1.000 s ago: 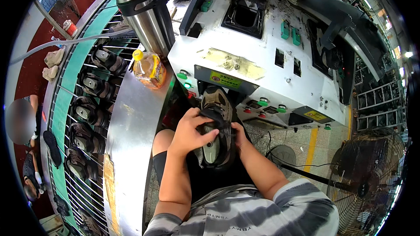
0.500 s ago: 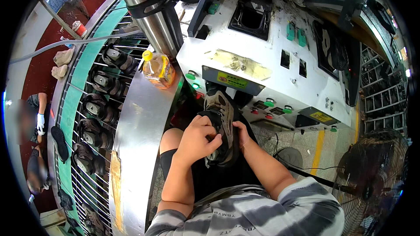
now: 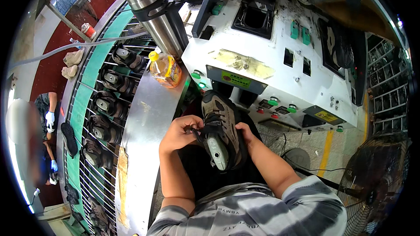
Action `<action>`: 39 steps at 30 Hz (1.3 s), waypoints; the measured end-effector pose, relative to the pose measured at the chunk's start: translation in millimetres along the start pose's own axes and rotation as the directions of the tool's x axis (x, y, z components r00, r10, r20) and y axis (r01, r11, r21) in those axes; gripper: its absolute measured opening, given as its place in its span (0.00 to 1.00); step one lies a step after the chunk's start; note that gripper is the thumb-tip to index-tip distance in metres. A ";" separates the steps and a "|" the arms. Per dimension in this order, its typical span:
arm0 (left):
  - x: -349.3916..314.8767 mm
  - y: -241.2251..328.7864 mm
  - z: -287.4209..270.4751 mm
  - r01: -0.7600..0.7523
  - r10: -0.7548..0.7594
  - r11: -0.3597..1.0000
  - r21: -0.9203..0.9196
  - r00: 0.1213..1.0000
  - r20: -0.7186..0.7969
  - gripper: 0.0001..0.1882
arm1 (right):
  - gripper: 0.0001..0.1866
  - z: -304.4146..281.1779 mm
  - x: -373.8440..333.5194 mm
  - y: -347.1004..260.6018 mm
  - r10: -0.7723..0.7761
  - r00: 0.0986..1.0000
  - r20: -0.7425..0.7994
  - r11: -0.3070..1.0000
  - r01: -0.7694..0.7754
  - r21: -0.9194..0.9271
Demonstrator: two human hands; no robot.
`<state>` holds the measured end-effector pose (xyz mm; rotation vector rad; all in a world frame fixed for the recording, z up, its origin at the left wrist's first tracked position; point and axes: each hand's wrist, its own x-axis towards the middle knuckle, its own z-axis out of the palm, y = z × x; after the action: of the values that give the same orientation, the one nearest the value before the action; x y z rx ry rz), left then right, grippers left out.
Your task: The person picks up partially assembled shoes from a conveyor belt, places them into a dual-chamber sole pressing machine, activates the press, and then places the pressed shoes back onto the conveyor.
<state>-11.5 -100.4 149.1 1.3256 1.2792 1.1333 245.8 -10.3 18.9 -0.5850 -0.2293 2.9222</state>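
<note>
A brown and black shoe point(image 3: 223, 118) rests over my lap with its toe pointing at the machine. The grey last point(image 3: 217, 153) inside it shows at the heel opening, with a small hole in its top. My left hand point(image 3: 180, 133) is closed beside the shoe's left edge, pinching a narrow dark piece point(image 3: 196, 133) next to the opening; whether that is the tongue or a loose strip I cannot tell. Along the shoe's right side my right hand point(image 3: 247, 134) grips it, thumb toward the upper and the other fingers mostly hidden.
Ahead stands a white machine point(image 3: 271, 57) with green and red buttons. A steel flask point(image 3: 159, 19) and a yellow-capped bottle point(image 3: 166, 72) stand on the metal ledge point(image 3: 142, 122). Several shoes sit on the roller rack point(image 3: 89, 188) at left. A fan point(image 3: 372, 175) is at right; co-workers' gloved hands point(image 3: 50, 118) show far left.
My left hand has moved left, off the shoe's opening, with the dark piece pinched in it. The grey last, covered before, now shows. My right hand keeps its hold.
</note>
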 end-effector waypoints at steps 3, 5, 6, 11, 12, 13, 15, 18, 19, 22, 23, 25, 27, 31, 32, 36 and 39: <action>0.7 -4.5 -1.6 0.078 -0.073 0.990 -0.117 0.996 0.048 0.12 | 0.33 -4.9 0.1 -1.9 0.040 0.999 0.022 0.999 -0.041 0.026; 3.7 -2.9 11.2 0.097 -0.099 0.991 -0.097 0.995 -0.006 0.11 | 0.32 0.7 -1.4 -3.9 0.068 0.997 -0.031 0.998 -0.068 0.013; 4.5 -2.5 14.4 0.113 -0.113 0.993 -0.037 0.994 0.005 0.11 | 0.32 3.6 -1.3 -4.3 0.082 0.995 -0.057 0.997 -0.081 0.007; 15.1 30.7 39.4 0.059 -0.009 0.853 0.518 0.995 -0.098 0.15 | 0.26 -2.1 7.4 -1.9 0.027 0.984 -0.179 0.999 -0.030 -0.015; 18.0 36.2 46.1 0.032 0.056 0.778 0.627 0.991 -0.121 0.15 | 0.25 -1.8 9.3 -1.6 0.004 0.977 -0.213 0.999 -0.013 -0.040; 17.9 34.5 52.6 0.110 0.019 0.730 0.674 0.983 -0.180 0.17 | 0.23 -2.1 11.3 -0.6 -0.029 0.965 -0.260 0.998 0.014 -0.058; 21.8 22.9 65.7 0.172 0.094 0.672 0.720 0.945 -0.313 0.17 | 0.21 -0.9 16.5 2.2 -0.091 0.935 -0.343 0.993 0.060 -0.102; 24.0 7.1 71.5 0.251 0.111 0.629 0.736 0.908 -0.404 0.16 | 0.19 2.3 16.8 6.4 -0.134 0.914 -0.383 0.984 0.075 -0.164; 24.4 1.4 67.4 0.259 0.102 0.621 0.740 0.909 -0.404 0.15 | 0.22 0.2 18.5 8.2 -0.132 0.916 -0.379 0.981 0.066 -0.183; 29.6 -15.9 36.1 0.474 -0.399 0.846 0.243 0.866 -0.301 0.08 | 0.25 -10.1 17.9 8.3 -0.072 0.941 -0.332 0.988 0.021 -0.156; 29.9 -10.4 29.2 0.396 -0.403 0.915 -0.080 0.878 -0.260 0.07 | 0.25 -10.8 13.9 5.5 -0.007 0.960 -0.279 0.996 -0.019 -0.089; 18.6 -57.4 5.2 0.376 -0.455 0.837 -0.397 0.881 -0.125 0.01 | 0.34 10.1 2.5 -0.6 0.104 0.995 -0.008 0.993 -0.103 0.060; 20.9 -60.5 6.6 0.411 -0.474 0.741 -0.531 0.880 0.019 0.02 | 0.35 36.3 -11.8 -8.7 0.082 0.974 0.211 0.985 -0.111 0.129; 30.2 -37.4 10.8 0.335 -0.308 0.675 -0.657 0.938 0.161 0.09 | 0.38 65.3 -35.6 -3.0 -0.122 0.956 0.266 0.971 0.059 0.232; 31.6 -32.5 12.2 0.282 -0.295 0.693 -0.663 0.951 0.096 0.11 | 0.38 71.3 -42.0 -0.3 -0.170 0.953 0.251 0.964 0.108 0.242; 42.6 -147.6 11.0 0.422 -0.286 0.903 0.078 0.728 -0.624 0.14 | 0.42 72.8 -58.9 2.9 -0.321 0.931 0.176 0.934 0.281 0.220; 64.0 -128.3 46.3 0.363 -0.252 0.929 0.070 0.761 -0.597 0.12 | 0.43 102.4 -69.1 -21.8 -0.496 0.847 0.192 0.868 0.474 0.150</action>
<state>19.4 -35.9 16.5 0.8503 2.0135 1.2470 271.3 -13.7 141.7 -0.1427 -0.2211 2.4756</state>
